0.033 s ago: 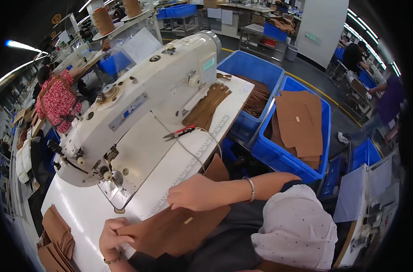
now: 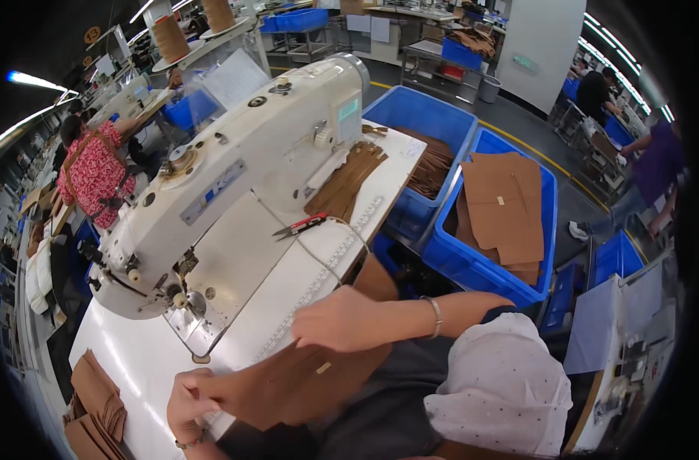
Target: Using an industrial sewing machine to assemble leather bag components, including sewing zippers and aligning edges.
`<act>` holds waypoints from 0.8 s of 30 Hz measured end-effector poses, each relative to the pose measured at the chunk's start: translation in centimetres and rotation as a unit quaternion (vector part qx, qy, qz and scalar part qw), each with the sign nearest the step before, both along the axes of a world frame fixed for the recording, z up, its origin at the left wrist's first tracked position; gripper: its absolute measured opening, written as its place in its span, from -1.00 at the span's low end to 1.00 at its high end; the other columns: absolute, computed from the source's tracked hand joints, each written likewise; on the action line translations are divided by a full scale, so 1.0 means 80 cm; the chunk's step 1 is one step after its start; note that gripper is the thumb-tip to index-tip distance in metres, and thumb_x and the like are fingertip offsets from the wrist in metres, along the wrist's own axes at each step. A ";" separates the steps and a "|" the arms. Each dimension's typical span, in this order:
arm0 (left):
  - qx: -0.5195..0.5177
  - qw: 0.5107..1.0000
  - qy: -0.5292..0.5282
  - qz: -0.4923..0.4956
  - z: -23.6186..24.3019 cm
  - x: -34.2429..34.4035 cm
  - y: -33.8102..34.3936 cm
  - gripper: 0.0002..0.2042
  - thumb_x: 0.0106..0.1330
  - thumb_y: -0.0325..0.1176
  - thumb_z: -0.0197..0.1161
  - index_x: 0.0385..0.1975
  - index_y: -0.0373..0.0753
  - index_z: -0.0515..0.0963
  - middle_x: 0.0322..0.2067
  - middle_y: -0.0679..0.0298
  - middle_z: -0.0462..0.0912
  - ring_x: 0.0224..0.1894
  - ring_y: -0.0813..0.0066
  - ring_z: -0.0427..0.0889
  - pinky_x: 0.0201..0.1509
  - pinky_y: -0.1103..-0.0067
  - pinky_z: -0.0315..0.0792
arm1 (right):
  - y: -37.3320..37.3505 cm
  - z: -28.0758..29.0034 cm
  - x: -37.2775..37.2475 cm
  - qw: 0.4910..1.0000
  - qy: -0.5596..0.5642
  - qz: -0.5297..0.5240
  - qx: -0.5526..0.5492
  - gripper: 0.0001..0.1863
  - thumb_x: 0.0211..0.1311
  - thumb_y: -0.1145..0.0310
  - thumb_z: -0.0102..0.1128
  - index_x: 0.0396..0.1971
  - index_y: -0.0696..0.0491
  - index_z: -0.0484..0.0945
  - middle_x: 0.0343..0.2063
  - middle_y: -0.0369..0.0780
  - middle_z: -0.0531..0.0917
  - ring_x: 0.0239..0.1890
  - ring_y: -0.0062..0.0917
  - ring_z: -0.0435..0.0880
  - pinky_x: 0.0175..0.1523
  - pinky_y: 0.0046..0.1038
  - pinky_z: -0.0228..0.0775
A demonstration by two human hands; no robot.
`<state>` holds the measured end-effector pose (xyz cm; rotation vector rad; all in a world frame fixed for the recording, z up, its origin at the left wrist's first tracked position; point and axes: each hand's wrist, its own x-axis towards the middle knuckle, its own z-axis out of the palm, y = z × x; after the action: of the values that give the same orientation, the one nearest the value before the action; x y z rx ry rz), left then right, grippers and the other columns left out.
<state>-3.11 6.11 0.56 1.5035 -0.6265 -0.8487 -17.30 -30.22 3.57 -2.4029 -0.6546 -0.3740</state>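
Observation:
A brown fabric panel with a small beige tag hangs between my hands at the front edge of the white sewing table. My left hand pinches its left corner between thumb and fingers. Along its upper edge, my right hand is closed on the cloth, the fingertips partly hidden. Part of the brown cloth shows beyond my right wrist. Ahead stands a white sewing machine, its needle area apart from the panel. Red-handled thread snips lie on the table beside the machine bed.
Brown strips lie behind the snips. Stacked brown pieces sit at the table's left. Two blue bins holding brown pieces stand at the right. Co-workers sit or stand farther off, one in a red patterned top.
My right hand has shifted slightly right with the panel's upper edge. The panel looks a little more stretched out; my left hand keeps its corner.

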 end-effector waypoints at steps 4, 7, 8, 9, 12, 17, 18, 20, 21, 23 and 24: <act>-0.006 0.999 0.028 0.018 -0.007 0.005 0.001 -0.34 -0.06 -0.20 0.70 0.05 -0.42 0.64 -0.31 0.29 0.66 -0.22 0.48 0.64 -0.12 0.57 0.53 | -0.123 0.038 -0.085 0.948 -0.066 -0.290 0.110 -0.87 0.34 0.37 0.31 -0.23 0.10 0.65 -0.35 -0.18 0.70 -0.28 -0.39 0.73 -0.19 -0.43 0.54; 0.021 0.999 0.030 0.028 -0.007 0.004 -0.001 -0.37 -0.03 -0.21 0.69 0.04 -0.42 0.65 -0.31 0.28 0.66 -0.23 0.49 0.64 -0.12 0.60 0.53 | -0.227 0.037 -0.154 0.788 -0.240 -0.491 0.285 -0.92 0.43 0.41 0.28 -0.26 0.10 0.63 -0.37 -0.43 0.62 -0.32 -0.78 0.51 -0.14 -0.65 0.40; 0.019 0.999 0.032 0.026 -0.006 0.005 -0.003 -0.37 -0.03 -0.21 0.69 0.04 -0.42 0.65 -0.31 0.28 0.66 -0.23 0.49 0.64 -0.12 0.60 0.53 | -0.270 0.038 -0.185 0.767 -0.270 -0.522 0.256 -0.88 0.46 0.37 0.25 -0.26 0.10 0.62 -0.39 -0.43 0.61 -0.30 -0.81 0.50 -0.13 -0.67 0.38; 0.024 0.999 0.028 0.015 -0.005 0.006 -0.004 -0.39 -0.01 -0.24 0.67 0.04 -0.43 0.65 -0.31 0.28 0.66 -0.24 0.50 0.63 -0.12 0.61 0.53 | -0.309 0.032 -0.214 0.746 -0.296 -0.548 0.235 -0.84 0.49 0.35 0.21 -0.24 0.13 0.63 -0.41 -0.43 0.61 -0.31 -0.81 0.48 -0.13 -0.70 0.35; 0.027 0.999 0.019 0.006 -0.001 0.005 -0.005 -0.47 0.07 -0.34 0.62 0.04 -0.42 0.65 -0.32 0.30 0.65 -0.25 0.55 0.61 -0.15 0.65 0.52 | -0.403 0.000 -0.289 0.633 -0.256 -0.729 0.050 -0.71 0.43 0.29 0.28 -0.04 0.19 0.61 -0.20 -0.21 0.70 -0.14 -0.49 0.65 0.03 -0.48 0.47; 0.099 0.986 -0.036 0.125 -0.008 0.001 -0.014 -0.70 0.25 -0.56 0.45 -0.01 -0.36 0.70 -0.41 0.42 0.61 -0.32 0.74 0.54 -0.26 0.73 0.46 | -0.417 -0.067 -0.251 0.640 -0.232 -0.720 -0.135 -0.61 0.39 0.36 0.27 0.12 0.23 0.54 0.04 -0.02 0.62 0.08 -0.19 0.61 0.24 -0.29 0.41; 0.092 0.973 -0.110 0.183 -0.012 -0.003 -0.019 -0.73 0.27 -0.54 0.45 -0.03 -0.35 0.70 -0.43 0.43 0.60 -0.34 0.74 0.55 -0.28 0.73 0.46 | -0.402 -0.071 -0.210 0.678 -0.247 -0.676 -0.151 -0.61 0.39 0.36 0.27 0.12 0.23 0.54 0.04 -0.02 0.62 0.08 -0.19 0.61 0.24 -0.29 0.41; 0.126 0.930 -0.224 0.264 -0.022 -0.001 -0.032 -0.73 0.30 -0.48 0.44 -0.01 -0.33 0.69 -0.44 0.42 0.61 -0.37 0.72 0.61 -0.34 0.70 0.47 | -0.338 -0.073 -0.135 0.777 -0.163 -0.608 0.028 -0.66 0.40 0.44 0.24 0.11 0.21 0.55 -0.05 -0.09 0.63 -0.07 -0.35 0.60 0.13 -0.39 0.44; 0.160 0.911 -0.252 0.286 -0.024 0.000 -0.036 -0.70 0.31 -0.44 0.45 0.02 -0.33 0.67 -0.42 0.40 0.63 -0.38 0.70 0.66 -0.37 0.68 0.49 | -0.297 -0.071 -0.093 0.819 -0.204 -0.536 0.010 -0.68 0.39 0.48 0.23 0.10 0.20 0.56 -0.15 -0.16 0.60 -0.21 -0.48 0.54 0.02 -0.46 0.43; 0.212 0.871 -0.331 0.296 -0.022 0.003 -0.038 -0.60 0.31 -0.33 0.46 0.11 -0.30 0.62 -0.43 0.36 0.64 -0.42 0.60 0.68 -0.39 0.62 0.51 | -0.207 -0.055 -0.019 0.901 -0.148 -0.401 0.077 -0.72 0.35 0.57 0.22 0.04 0.19 0.59 -0.26 -0.17 0.58 -0.31 -0.49 0.53 -0.08 -0.47 0.44; 0.274 0.829 -0.399 0.280 -0.021 0.006 -0.040 -0.51 0.31 -0.22 0.47 0.19 -0.27 0.57 -0.43 0.32 0.65 -0.45 0.51 0.70 -0.41 0.57 0.52 | -0.159 -0.047 0.010 0.922 -0.155 -0.353 0.034 -0.72 0.32 0.59 0.23 0.01 0.19 0.60 -0.29 -0.14 0.59 -0.36 -0.48 0.56 -0.18 -0.49 0.46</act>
<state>-2.61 2.89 -1.10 2.4395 -0.4840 0.1326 -16.50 -42.96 -0.16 -2.4622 0.1359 -1.0685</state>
